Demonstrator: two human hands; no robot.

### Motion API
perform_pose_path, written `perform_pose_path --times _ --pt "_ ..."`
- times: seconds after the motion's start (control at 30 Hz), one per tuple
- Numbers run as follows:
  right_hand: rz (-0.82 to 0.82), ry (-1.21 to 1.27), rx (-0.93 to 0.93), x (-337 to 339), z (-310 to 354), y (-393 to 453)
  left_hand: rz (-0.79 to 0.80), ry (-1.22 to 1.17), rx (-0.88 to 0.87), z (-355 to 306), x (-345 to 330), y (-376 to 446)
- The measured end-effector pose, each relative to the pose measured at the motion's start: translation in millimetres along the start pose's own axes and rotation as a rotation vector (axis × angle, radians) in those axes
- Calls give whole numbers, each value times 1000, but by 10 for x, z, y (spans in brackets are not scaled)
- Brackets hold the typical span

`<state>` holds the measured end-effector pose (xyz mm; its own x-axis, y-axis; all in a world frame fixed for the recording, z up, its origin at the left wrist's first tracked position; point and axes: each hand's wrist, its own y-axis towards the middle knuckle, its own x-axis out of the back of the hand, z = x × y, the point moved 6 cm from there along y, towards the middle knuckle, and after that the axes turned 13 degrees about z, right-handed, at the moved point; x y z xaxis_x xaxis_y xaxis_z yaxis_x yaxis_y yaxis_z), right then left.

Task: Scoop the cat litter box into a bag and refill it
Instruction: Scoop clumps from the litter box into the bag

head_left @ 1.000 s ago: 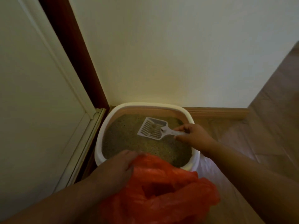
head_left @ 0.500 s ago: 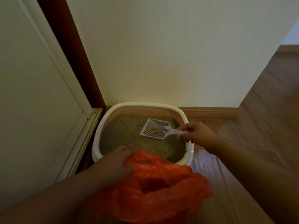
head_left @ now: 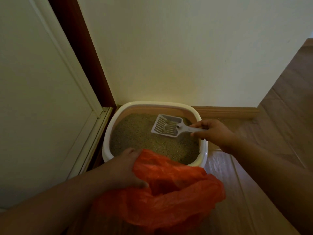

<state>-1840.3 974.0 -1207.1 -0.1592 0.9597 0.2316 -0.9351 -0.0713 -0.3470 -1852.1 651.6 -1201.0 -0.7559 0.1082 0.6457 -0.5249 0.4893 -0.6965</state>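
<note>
A white litter box (head_left: 153, 104) sits on the floor in the corner, filled with tan litter (head_left: 138, 133). My right hand (head_left: 215, 133) grips the handle of a white slotted scoop (head_left: 166, 127), held level above the litter with a few clumps on it. My left hand (head_left: 125, 168) holds the rim of an orange plastic bag (head_left: 171, 192), which is open just in front of the box's near edge.
A cream wall (head_left: 169, 48) stands behind the box. A white door (head_left: 33, 82) and its dark frame (head_left: 81, 48) close off the left. Wooden floor (head_left: 279, 119) with a baseboard (head_left: 228, 111) extends to the right.
The scoop has stayed over the far right of the litter, tilting slightly. The bag and my left hand have kept their place at the box's front edge.
</note>
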Motion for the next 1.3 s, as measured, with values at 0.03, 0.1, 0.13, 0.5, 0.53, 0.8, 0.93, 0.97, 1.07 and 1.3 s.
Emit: perform_pose_path --times 0.03,0.1,0.13,0.5,0.53,0.8,0.93,0.97,1.07,1.3 --pt "2 2 16 15 24 -7 23 -2 3 8 -17 -1" --pt "9 -12 41 61 55 -7 69 12 2 17 -65 -11" --pt "24 -30 50 85 71 -9 88 22 2 20 -89 -16" --pt "544 -686 -88 -212 345 -155 -1 -16 -56 31 9 28" --pt "554 -753 -87 -282 366 -143 9 -25 -57 14 4 35" --pt "714 -1054 -36 -838 545 -139 15 -62 -72 -106 10 33" --pt "730 -1184 21 -1020 675 -150 92 -47 -66 -147 -66 18" --pt "750 -1216 23 -1055 683 -153 96 -45 -67 -150 -72 16" --pt "732 -1235 39 -1067 725 -133 86 -19 -63 -150 -74 15" --pt "692 -1162 -49 -864 732 -117 66 -19 -48 -114 -72 4"
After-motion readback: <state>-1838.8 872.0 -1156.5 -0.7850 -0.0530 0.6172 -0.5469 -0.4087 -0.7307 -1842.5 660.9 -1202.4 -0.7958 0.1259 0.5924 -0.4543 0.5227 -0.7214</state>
